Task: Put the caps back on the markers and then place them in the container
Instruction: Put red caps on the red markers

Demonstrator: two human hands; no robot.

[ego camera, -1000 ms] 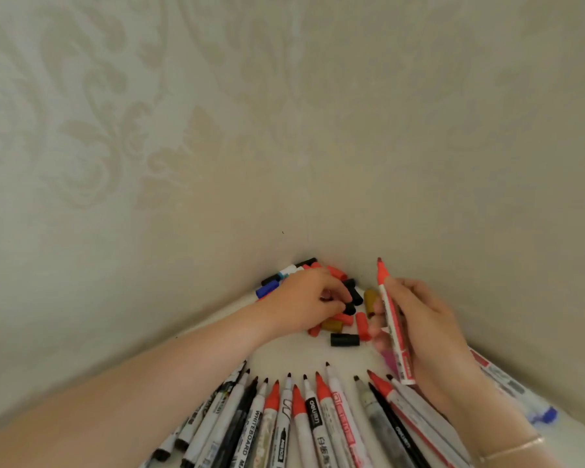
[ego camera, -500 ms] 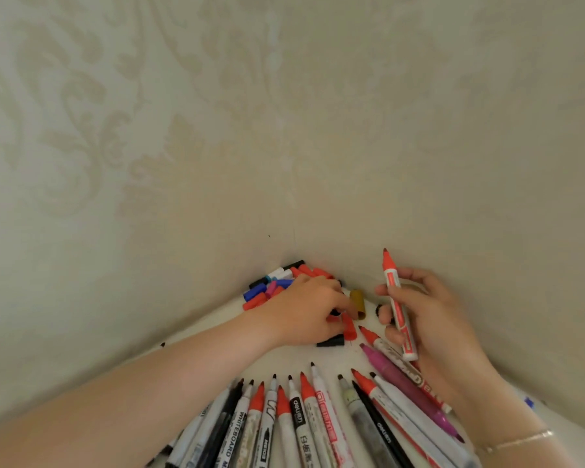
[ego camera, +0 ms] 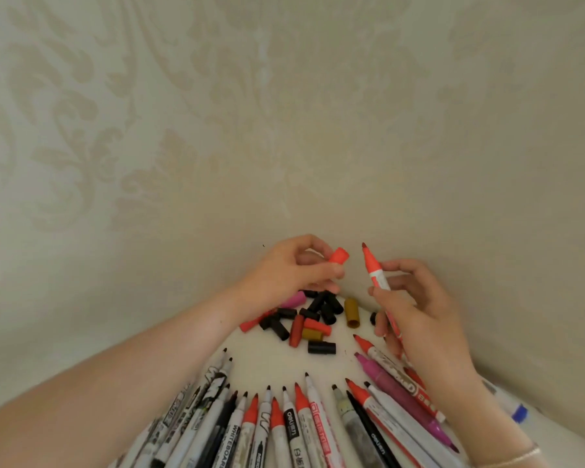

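My left hand pinches a red cap and holds it up above the table. My right hand grips an uncapped red marker upright, tip pointing up, a short gap to the right of the cap. A pile of loose caps, black, red, pink and mustard, lies on the table below the two hands. Several uncapped markers fan out along the near edge, tips pointing toward the pile. No container is in view.
The white table sits in a corner between two patterned beige walls. A marker with a blue end lies at the far right behind my right wrist. A mustard cap stands apart from the pile.
My left hand has lifted out of the cap pile with a red cap pinched in it. My right hand still holds the red marker, now close beside the cap.
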